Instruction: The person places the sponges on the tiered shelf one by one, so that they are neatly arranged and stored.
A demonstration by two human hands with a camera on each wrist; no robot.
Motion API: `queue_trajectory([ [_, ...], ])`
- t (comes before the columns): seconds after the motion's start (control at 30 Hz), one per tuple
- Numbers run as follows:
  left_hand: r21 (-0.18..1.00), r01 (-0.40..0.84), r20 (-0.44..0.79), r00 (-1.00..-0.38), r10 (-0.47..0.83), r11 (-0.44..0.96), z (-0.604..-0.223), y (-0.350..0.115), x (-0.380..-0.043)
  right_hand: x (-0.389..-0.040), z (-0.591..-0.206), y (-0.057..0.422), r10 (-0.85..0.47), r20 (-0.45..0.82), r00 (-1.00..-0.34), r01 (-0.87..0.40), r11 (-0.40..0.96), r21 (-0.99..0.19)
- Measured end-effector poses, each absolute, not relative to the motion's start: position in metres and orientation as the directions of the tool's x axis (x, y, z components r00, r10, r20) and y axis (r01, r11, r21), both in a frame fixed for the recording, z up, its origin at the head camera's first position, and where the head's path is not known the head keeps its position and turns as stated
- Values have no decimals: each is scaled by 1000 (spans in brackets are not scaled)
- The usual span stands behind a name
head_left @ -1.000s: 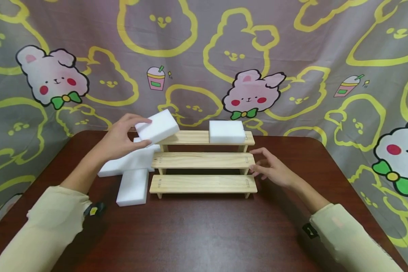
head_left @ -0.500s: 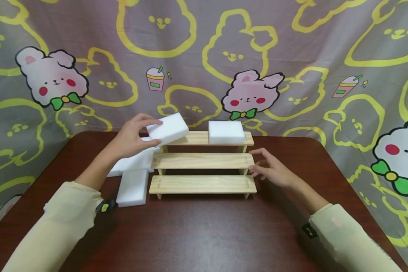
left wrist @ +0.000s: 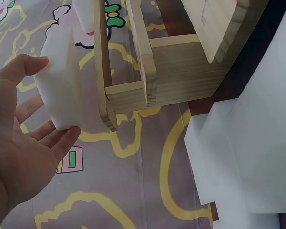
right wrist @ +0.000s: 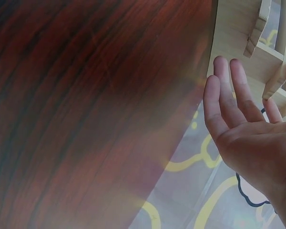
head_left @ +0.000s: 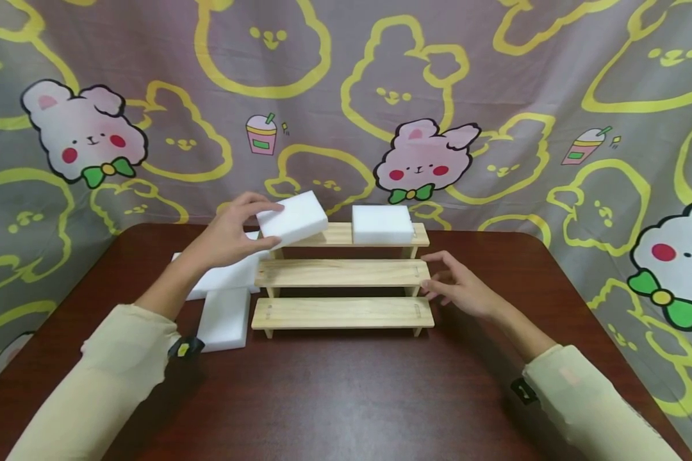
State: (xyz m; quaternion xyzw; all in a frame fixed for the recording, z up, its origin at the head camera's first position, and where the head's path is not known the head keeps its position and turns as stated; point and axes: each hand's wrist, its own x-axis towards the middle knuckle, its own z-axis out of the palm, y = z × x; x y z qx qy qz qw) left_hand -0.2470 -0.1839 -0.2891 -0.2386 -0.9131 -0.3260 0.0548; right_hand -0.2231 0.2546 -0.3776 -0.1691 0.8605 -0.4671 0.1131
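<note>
My left hand (head_left: 229, 235) grips a white foam block (head_left: 294, 219) between thumb and fingers. The block is tilted and overlaps the left part of the top shelf in the head view; in the left wrist view it stands apart from the shelf's end. A second foam block (head_left: 382, 224) sits on the right part of the top shelf of a three-step wooden display stand (head_left: 343, 312). At the stand's right end, my right hand (head_left: 461, 288) holds the middle shelf, thumb at its front edge and index finger at its back edge. The other fingers extend loosely in the right wrist view (right wrist: 252, 129).
Left of the stand, more white foam blocks (head_left: 225, 320) lie on the dark red-brown table (head_left: 346, 390), partly behind my left forearm. Close behind the table hangs a printed curtain (head_left: 323, 115).
My left hand has carried its foam block rightward, farther over the top shelf, slowing lately. The right hand stays at the stand's right end.
</note>
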Motion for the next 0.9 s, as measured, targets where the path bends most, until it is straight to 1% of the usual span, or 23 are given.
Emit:
queue_trajectory([
  [0.23,586,500,255,-861,441,638,-291,-183,-257,-223,-378,255,-394,-43,-918,-181,513,-839],
  [0.53,581,504,245,-857,454,639,-294,-179,-270,-224,-378,255,-397,-37,-917,-186,507,-842],
  [0.63,600,492,235,-862,449,631,-295,-176,-274,-223,-378,255,-398,-36,-917,-187,507,-841],
  [0.9,615,511,225,-843,488,601,-297,-171,-281,-223,-379,255,-404,-29,-914,-195,502,-843],
])
